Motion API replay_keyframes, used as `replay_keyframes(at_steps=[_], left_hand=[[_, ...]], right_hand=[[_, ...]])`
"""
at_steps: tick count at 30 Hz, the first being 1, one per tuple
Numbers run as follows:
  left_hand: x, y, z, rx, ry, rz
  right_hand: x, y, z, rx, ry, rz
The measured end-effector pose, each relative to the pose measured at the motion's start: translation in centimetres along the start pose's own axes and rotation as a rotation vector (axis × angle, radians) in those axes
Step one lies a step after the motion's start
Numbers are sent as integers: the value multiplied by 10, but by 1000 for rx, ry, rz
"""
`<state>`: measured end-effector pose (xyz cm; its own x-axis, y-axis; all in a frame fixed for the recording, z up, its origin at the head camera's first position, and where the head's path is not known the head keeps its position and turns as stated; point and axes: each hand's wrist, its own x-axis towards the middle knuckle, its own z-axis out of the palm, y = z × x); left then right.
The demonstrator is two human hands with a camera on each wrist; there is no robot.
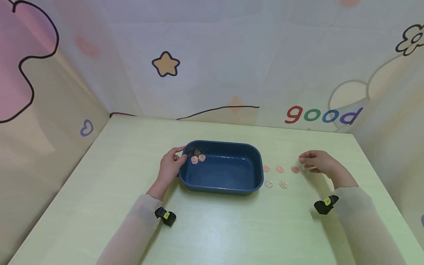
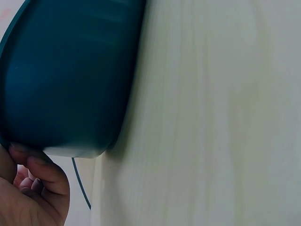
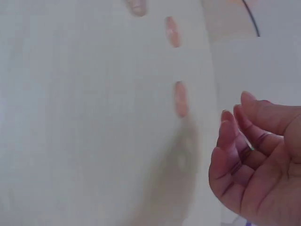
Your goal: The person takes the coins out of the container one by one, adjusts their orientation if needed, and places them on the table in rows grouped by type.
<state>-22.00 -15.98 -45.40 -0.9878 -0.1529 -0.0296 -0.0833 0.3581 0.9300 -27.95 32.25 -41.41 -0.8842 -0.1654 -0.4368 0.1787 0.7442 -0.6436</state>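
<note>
Two sleeves, two hands, one basin, eight coins.

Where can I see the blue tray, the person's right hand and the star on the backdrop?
Blue tray (image 1: 225, 173): head view, bare floor inside it.
Right hand (image 1: 318, 161): head view, middle of the hand.
Star (image 1: 166, 64): head view, its yellowish middle.

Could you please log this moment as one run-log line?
left grip: pinches rim of blue tray | tray: three coins inside | table: five coins right of tray | right grip: raised near these, hold unclear
</note>
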Motion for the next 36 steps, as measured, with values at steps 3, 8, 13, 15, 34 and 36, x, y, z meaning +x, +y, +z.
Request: replay_keyframes(at_steps=[3,8,13,15,34,36], left_hand=[[0,-1,0,0,-4,-1],[-1,-1,-1,-3,-3,-1],[0,-2,0,0,-5,-6],[-1,-2,0,0,-4,-9],[-1,1,-2,-2,-8,-25],[-2,2,-1,-4,-9,-22]], right_hand=[[-7,-12,-8,28,49,-70],[-19,-50,-18,1,128,-163],[-29,-89,-23,-46,165,-245],[-31,-103,-23,-59,176,-277],[-21,-197,8,-228,64,-435],[-19,-204,13,-247,48,-442]])
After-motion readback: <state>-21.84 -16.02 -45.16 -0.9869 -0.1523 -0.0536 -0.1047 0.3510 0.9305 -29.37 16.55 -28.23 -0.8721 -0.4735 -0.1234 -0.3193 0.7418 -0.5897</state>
